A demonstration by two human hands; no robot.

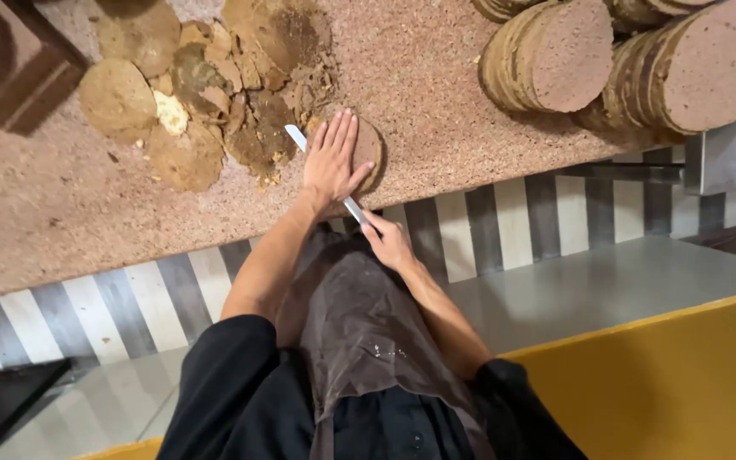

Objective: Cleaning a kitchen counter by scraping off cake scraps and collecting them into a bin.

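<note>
Pressing our left hand (331,162) flat, fingers spread, on a round brown cake layer (366,149) at the near edge of the speckled surface (436,94), beside the heap of trimmings (206,94), we slice it level; our right hand (388,241) grips the long knife (325,175). Next, we judge, the blade must stay flat.

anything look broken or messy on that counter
Yes. Beside the left hand, which presses a round cake while the right hand holds a knife, lies a heap of broken scraps and crumbs. The stacked rounds at the far end look whole.
</note>
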